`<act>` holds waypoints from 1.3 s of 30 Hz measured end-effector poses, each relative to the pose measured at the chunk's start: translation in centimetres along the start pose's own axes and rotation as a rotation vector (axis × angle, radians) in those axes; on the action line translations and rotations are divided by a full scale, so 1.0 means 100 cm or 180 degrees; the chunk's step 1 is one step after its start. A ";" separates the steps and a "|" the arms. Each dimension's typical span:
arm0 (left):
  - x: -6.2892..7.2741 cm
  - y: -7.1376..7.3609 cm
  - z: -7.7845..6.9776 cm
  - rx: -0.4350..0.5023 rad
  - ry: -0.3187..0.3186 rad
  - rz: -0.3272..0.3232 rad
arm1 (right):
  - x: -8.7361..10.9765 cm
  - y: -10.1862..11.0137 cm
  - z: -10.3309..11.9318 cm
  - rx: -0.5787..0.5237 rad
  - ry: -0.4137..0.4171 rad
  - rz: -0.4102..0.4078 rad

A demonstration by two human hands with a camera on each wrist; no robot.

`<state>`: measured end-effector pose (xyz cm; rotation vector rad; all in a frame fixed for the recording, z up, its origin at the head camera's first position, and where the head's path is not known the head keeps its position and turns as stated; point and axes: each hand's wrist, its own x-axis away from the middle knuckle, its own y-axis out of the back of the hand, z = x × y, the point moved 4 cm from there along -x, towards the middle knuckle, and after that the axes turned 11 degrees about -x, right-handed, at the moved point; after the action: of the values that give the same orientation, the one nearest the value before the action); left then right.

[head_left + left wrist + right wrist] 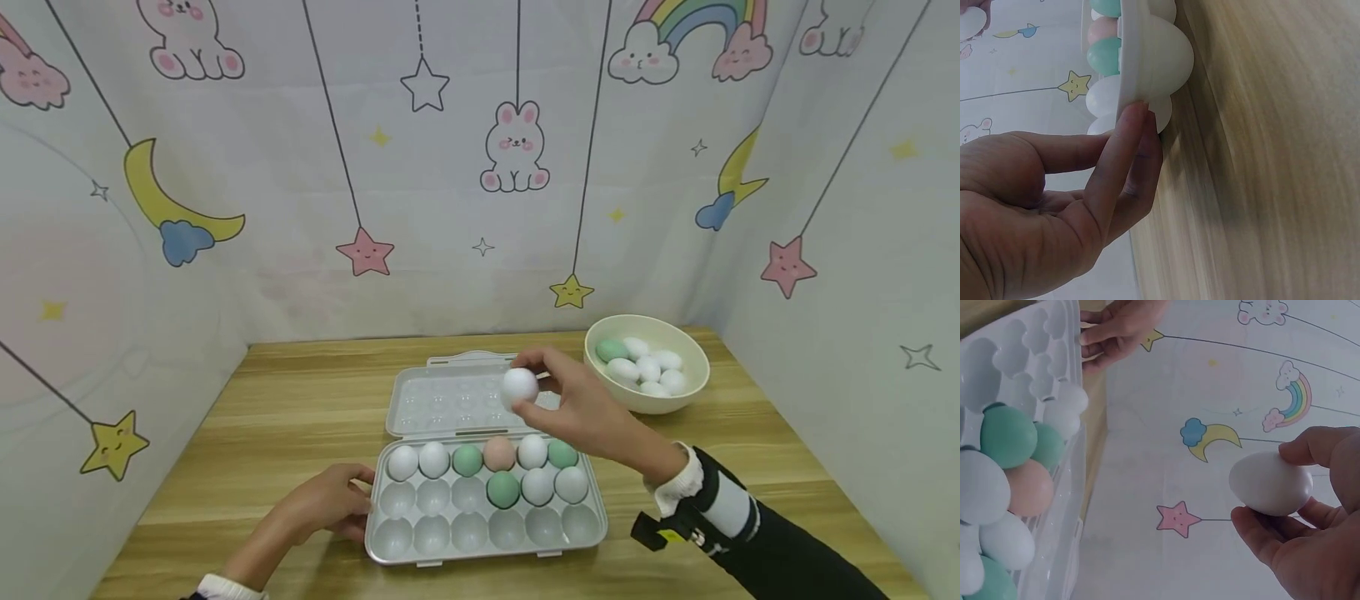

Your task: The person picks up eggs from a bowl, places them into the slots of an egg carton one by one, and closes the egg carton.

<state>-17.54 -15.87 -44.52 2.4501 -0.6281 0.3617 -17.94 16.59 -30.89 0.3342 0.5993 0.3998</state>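
My right hand (pixel 573 408) holds a white egg (pixel 519 388) between thumb and fingers, raised above the egg carton's open lid (pixel 427 400). In the right wrist view, the fingertips lie around the egg (pixel 1269 482). Beneath is the pale plastic egg carton (pixel 450 550), with white, green and one pink egg (pixel 498 454) across its back row. A green egg (pixel 503 489) and two white ones sit at the right of its middle row. My left hand (pixel 326 504) grips the carton's left end; in the left wrist view its fingers (pixel 1113 169) pinch the rim.
A cream bowl (pixel 645 404) at the back right holds several white eggs and a green egg (pixel 611 350). Everything stands on a wooden table (pixel 300 417). A cloth printed with stars and bunnies (pixel 450 183) hangs behind and at both sides.
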 end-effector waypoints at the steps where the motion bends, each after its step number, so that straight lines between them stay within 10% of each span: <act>1: 0.000 0.000 0.000 -0.0001 0.0001 -0.0001 | 0.001 -0.004 -0.002 0.0037 0.0012 0.0052; 17: 0.000 0.001 0.001 0.0008 0.0002 0.0005 | 0.024 -0.074 -0.046 0.0237 -0.0180 0.0785; 39: 0.000 0.001 0.004 0.0027 -0.0065 0.0003 | 0.036 -0.115 -0.081 0.1732 -0.0114 0.1187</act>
<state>-17.57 -16.14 -44.79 2.4645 -0.6378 0.3409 -17.05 9.75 -43.60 0.9813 0.6054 0.5840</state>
